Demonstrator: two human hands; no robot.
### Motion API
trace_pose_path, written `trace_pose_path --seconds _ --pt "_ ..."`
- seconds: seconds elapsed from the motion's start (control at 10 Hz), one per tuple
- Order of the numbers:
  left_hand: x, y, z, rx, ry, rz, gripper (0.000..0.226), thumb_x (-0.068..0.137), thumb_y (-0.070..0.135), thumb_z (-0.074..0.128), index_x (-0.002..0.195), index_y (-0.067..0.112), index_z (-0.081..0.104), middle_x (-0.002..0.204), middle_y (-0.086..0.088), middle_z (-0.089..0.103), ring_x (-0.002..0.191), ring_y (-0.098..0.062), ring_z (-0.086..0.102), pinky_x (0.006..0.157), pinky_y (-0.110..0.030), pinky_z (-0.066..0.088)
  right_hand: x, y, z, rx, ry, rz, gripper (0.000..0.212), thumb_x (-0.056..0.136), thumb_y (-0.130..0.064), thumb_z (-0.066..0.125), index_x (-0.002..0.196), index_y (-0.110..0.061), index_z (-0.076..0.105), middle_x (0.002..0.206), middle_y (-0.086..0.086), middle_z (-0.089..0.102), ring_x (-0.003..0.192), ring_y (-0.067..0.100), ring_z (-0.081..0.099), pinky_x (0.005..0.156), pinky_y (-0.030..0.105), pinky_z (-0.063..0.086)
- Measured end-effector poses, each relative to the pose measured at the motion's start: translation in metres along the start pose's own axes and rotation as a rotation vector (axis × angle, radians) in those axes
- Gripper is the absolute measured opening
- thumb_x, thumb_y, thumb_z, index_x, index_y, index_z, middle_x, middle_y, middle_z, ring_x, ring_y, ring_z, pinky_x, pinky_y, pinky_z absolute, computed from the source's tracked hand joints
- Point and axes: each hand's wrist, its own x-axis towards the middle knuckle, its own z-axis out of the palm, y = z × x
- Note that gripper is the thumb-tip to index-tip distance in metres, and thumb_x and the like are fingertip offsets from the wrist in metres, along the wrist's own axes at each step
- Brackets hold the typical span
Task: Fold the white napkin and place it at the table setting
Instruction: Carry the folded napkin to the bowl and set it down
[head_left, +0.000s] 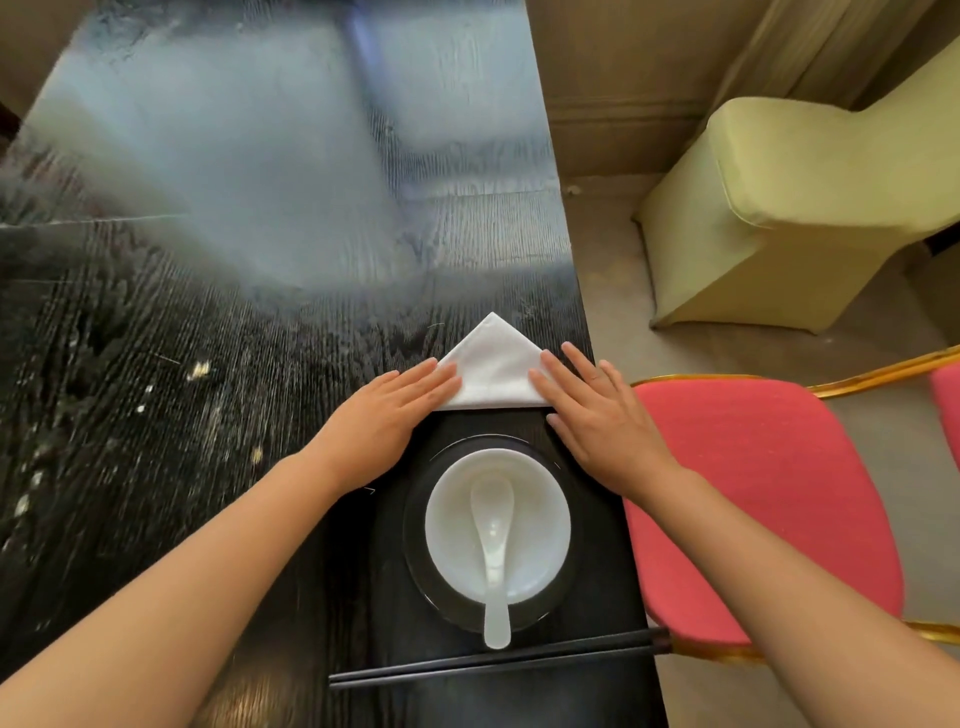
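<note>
The white napkin (493, 366) lies flat on the dark table (156, 415) as a triangle, its tip pointing away from me. My left hand (384, 421) rests palm down with its fingertips on the napkin's left corner. My right hand (597, 415) lies flat with its fingers on the right corner. Neither hand grips anything. Just in front of the napkin stands the setting: a white bowl (540, 499) with a white spoon (493, 551) in it, on a dark plate (415, 540).
Black chopsticks (493, 662) lie crosswise near the table's front edge. A red chair seat with a gold frame (769, 499) stands close on the right, a chair in a pale yellow cover (805, 208) further back. The table's right edge runs just beside the setting.
</note>
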Motion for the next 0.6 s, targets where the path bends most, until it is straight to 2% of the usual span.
trace_pose_path --seconds 0.1,0.2,0.3,0.4,0.5,0.6 --pt "-0.001 -0.006 0.002 0.015 -0.053 0.006 0.064 0.083 0.018 0.012 0.146 0.034 0.005 0.153 0.013 0.007 0.142 -0.013 0.008 0.115 -0.034 0.014 0.000 0.001 -0.002 -0.021 -0.029 0.009 0.049 0.092 -0.033 0.032 0.136 -0.018 0.046 0.144 0.005 0.044 0.135 0.029 0.036 0.102 0.056 0.033" --pt "-0.002 -0.007 -0.004 0.054 -0.107 0.019 0.065 0.086 0.024 0.014 0.143 0.041 -0.012 0.153 0.015 0.003 0.142 -0.009 0.005 0.114 -0.030 0.010 0.001 -0.002 -0.010 -0.043 -0.103 0.030 0.049 0.091 -0.034 0.031 0.136 -0.020 0.046 0.144 0.002 0.045 0.134 0.029 0.038 0.100 0.059 0.034" --pt "0.001 -0.001 -0.020 0.063 -0.180 -0.027 0.060 0.089 0.026 0.014 0.144 0.039 -0.006 0.152 0.018 -0.005 0.142 -0.009 -0.004 0.116 -0.036 0.009 0.006 -0.005 -0.024 -0.006 -0.198 0.057 0.050 0.093 -0.036 0.027 0.139 -0.023 0.042 0.148 -0.001 0.038 0.139 0.027 0.029 0.104 0.061 0.025" --pt "0.006 0.016 -0.041 0.055 -0.239 -0.091 0.055 0.098 0.025 0.030 0.148 0.032 0.010 0.156 0.014 0.005 0.144 -0.010 -0.001 0.117 -0.038 0.010 0.013 -0.014 -0.045 0.053 -0.239 0.080 0.043 0.096 -0.025 0.039 0.139 -0.021 0.039 0.152 0.001 0.031 0.144 0.024 0.014 0.111 0.059 0.008" --pt "0.009 0.030 -0.072 0.033 -0.182 -0.123 0.052 0.095 0.031 0.033 0.146 0.026 0.027 0.149 0.004 0.037 0.138 -0.016 0.031 0.111 -0.037 0.024 0.029 -0.027 -0.082 0.087 -0.166 0.119 0.040 0.090 -0.017 0.049 0.130 -0.017 0.049 0.135 0.005 0.050 0.137 0.025 0.030 0.111 0.052 0.015" --pt "0.010 0.048 -0.117 0.070 -0.121 -0.210 0.041 0.093 0.035 0.040 0.131 0.025 0.048 0.120 0.001 0.062 0.108 -0.022 0.057 0.087 -0.033 0.042 0.045 -0.050 -0.128 0.076 -0.140 0.162 0.039 0.089 -0.024 0.049 0.128 -0.019 0.049 0.120 0.005 0.057 0.115 0.027 0.048 0.095 0.039 0.034"
